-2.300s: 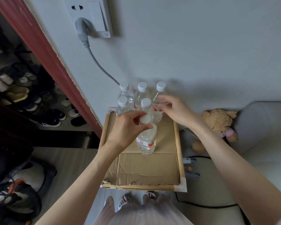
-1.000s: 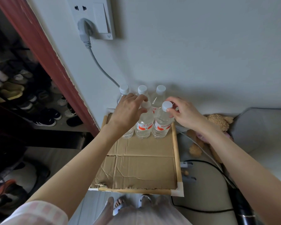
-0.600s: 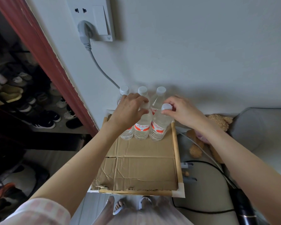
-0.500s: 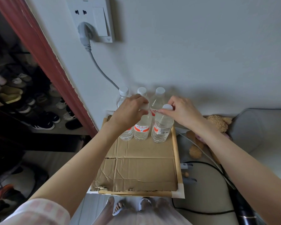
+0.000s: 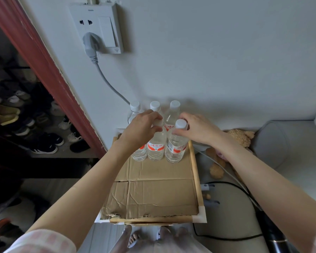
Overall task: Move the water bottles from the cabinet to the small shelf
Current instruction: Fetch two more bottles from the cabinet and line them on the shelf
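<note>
On the small shelf (image 5: 194,172), both hands still grip bottle tops, left fingers (image 5: 154,116) seemingly closed.

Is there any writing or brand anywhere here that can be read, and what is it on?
Bottle labels: red and white, with red script too blurred to read.
Wall socket: small marks at its top and lower right corner, too small to read.
No other writing shows.

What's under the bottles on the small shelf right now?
The water bottles stand on a creased cardboard sheet lying inside the small shelf with its wooden rim. Whatever lies beneath the cardboard is covered and cannot be seen.
</note>
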A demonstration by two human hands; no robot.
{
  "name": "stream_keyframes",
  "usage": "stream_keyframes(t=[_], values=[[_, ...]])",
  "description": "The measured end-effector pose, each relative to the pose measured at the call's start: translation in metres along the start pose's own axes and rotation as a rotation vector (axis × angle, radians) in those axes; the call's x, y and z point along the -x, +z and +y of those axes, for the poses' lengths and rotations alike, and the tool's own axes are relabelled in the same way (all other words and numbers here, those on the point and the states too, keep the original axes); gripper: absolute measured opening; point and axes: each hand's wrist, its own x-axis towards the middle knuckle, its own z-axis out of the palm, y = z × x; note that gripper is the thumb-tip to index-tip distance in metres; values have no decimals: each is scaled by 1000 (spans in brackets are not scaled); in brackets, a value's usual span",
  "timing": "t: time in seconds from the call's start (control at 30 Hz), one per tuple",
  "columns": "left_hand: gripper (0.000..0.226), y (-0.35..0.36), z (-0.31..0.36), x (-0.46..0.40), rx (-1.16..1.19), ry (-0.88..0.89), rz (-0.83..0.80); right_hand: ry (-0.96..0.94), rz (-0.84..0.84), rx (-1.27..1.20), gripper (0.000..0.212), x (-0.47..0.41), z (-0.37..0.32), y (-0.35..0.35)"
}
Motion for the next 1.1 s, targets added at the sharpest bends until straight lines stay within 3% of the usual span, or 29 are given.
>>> stream_keyframes(t=[0.1, 0.33, 0.6, 0.8, 0.97, 1.1], values=[[33, -2, 1, 0, -41, 21, -24, -50, -77, 1, 47, 1, 3, -4], [44, -5, 1, -2, -148, 76, -123, 5, -33, 19, 32, -3, -1, 4], [36, -5, -3, -7, -123, 85, -55, 22, 0, 60, 33, -9, -7, 6], [36, 0, -12, -8, -138, 158, 43, 9, 104, -44, 33, -11, 2, 11], [73, 9, -27, 5, -135, 131, 223, 98, 188, -268, 59, 4, 9, 22], [92, 19, -37, 36, 237, -110, 344, 189, 301, -585, 67, 20, 23, 41]])
